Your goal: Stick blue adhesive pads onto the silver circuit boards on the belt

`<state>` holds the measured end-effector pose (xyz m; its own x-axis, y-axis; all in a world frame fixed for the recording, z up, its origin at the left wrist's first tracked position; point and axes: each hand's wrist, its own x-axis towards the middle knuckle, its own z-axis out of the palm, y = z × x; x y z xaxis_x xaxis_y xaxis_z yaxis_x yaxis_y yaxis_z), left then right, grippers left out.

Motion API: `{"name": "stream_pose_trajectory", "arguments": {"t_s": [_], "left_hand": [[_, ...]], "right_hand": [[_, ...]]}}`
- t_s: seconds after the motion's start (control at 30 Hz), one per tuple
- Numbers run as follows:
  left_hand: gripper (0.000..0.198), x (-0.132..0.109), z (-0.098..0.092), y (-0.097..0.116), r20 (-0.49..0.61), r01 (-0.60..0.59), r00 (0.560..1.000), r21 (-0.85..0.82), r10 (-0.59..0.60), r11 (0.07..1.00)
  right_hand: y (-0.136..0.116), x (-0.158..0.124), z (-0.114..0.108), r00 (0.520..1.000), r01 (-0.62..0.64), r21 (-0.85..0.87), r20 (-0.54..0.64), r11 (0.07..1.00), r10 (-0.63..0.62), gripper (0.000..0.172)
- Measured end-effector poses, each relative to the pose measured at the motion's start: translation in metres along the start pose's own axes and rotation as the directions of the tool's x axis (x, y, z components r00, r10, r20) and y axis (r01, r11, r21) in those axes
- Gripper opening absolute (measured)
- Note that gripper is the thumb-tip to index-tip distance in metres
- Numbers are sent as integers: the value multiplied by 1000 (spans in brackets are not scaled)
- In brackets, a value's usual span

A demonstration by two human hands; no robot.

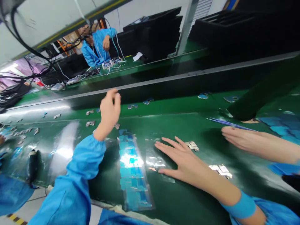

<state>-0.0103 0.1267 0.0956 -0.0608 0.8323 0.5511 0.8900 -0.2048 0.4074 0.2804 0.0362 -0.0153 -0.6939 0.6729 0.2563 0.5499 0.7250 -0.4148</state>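
Note:
My left hand (110, 109) is raised over the far side of the bench, its fingers curled and partly hidden; what they hold, if anything, I cannot make out. Small circuit boards (90, 123) lie to its left. My right hand (184, 157) is spread open, palm down, beside a clear plastic sheet (153, 153). One small metal-shielded board (192, 145) lies just beyond its knuckles, and another (221, 171) lies to the right of my forearm. Between my hands, a column of blue-filmed boards (132, 178) overlaps in a clear plastic sleeve.
At right, a co-worker's hand (243, 140) is by blue tweezers (225, 122), near a pile of blue boards (286, 125). A dark-handled tool (32, 165) lies at left. Across the raised ledge (150, 82) a person (96, 47) sits by cables and black trays (152, 37).

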Motion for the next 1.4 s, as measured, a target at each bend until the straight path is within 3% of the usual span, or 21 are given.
{"name": "stream_pose_trajectory", "arguments": {"t_s": [0.03,0.1,0.13,0.17,0.23,0.27,0.3,0.37,0.43,0.5,0.57,0.63,0.7,0.73,0.87,1.0,1.13,1.2,1.3,1.37,1.4], "left_hand": [[30,-33,-19,10,80,-99,991,-79,105,992],[20,-108,-51,30,293,-337,871,-232,395,913],[20,-144,-63,37,335,-394,804,-320,492,862],[28,-173,-72,42,337,-401,775,-391,534,829],[49,-205,-83,45,371,-153,869,-431,329,889],[57,-208,-86,44,407,59,901,-458,151,887],[62,-202,-88,44,472,292,881,-494,-29,819],[67,-180,-89,44,638,642,737,-557,-223,528],[73,-162,-87,45,730,759,647,-592,-220,269],[77,-156,-89,41,709,747,664,-639,-238,182],[75,-162,-101,23,562,642,761,-725,-324,251],[72,-170,-124,-15,274,482,850,-747,-450,457],[82,-173,-152,-68,-37,403,849,-600,-527,691],[88,-173,-164,-97,-84,457,831,-461,-550,761],[89,-169,-194,-190,-47,573,796,-259,-603,777],[78,-161,-206,-224,-28,579,810,-117,-585,807],[70,-163,-210,-205,-22,559,826,-103,-563,823],[67,-181,-194,-171,29,542,839,-149,-544,827],[69,-232,-148,-102,231,535,845,-346,-483,771],[76,-265,-120,-62,496,636,762,-695,-417,334],[71,-274,-112,-49,517,653,722,-728,-460,208]], "right_hand": [[2,-2,6,999,47,-31,16,998,-47,74],[9,-6,18,995,98,-84,6,992,-98,67],[12,-7,23,994,107,-104,-24,989,-110,58],[15,-6,25,992,106,-116,-58,988,-113,50],[13,-2,25,985,87,-110,-138,990,-102,40],[7,0,21,979,71,-99,-183,993,-88,38],[-4,3,17,971,63,-85,-226,994,-81,36],[-39,7,7,950,92,-75,-292,993,-111,33],[-83,10,-1,926,223,-99,-289,970,-243,34],[-122,14,-3,896,331,-148,-260,932,-359,38],[-143,23,1,884,386,-120,-236,915,-404,48],[-142,39,13,912,332,-68,-231,941,-338,48],[-130,60,29,953,198,-55,-221,979,-205,42],[-123,70,39,961,165,-61,-215,984,-174,43],[-112,95,77,966,179,-68,-179,982,-188,41],[-116,96,94,954,187,-53,-228,981,-195,27],[-125,90,82,933,175,-36,-313,984,-177,26],[-141,81,71,920,140,-34,-366,990,-143,22],[-184,58,66,868,124,-25,-482,992,-120,15],[-213,42,72,824,166,-31,-545,986,-156,13],[-223,35,75,805,209,-57,-557,976,-204,13]]}}
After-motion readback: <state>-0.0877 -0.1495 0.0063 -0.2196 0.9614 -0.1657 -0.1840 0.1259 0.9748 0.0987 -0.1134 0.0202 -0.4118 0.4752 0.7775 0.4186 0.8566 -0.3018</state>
